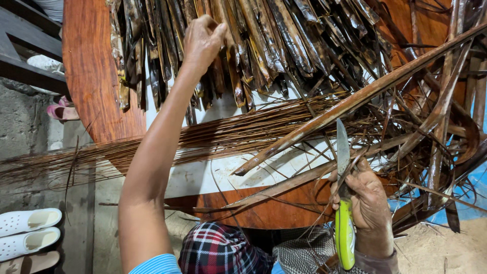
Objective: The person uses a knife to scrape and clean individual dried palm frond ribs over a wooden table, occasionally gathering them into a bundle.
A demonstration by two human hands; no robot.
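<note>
Left hand (203, 40), upper centre of frame, arm stretched up from bottom left, fingers pinched closed on one strip in the heap of dark dried leaf strips (264, 45) lying across the top of the frame. Right hand (368, 200), lower right, fist wrapped tight round a knife (344, 203) with a lime-green handle, grey blade pointing up; thin fibres run through the same fist and against the blade. Just above the blade a long brown leaf stalk (355, 101) slants from centre frame up to the upper right corner. A bundle of thin brown midrib sticks (193, 139) runs across mid-frame from the left edge toward the right, over a white sheet (203, 175) on the round reddish wooden worktop (91, 71). Tangle of curled leaf scraps (431, 147) at right, beside and behind the knife hand. Checked red-and-dark cloth (218, 248) at bottom centre, below the worktop edge. White sandals (28, 233) at lower left on the concrete floor (30, 127), pink sandal (61, 111) at left edge. Blue sheet (472, 187) at right edge, sandy ground below it.
</note>
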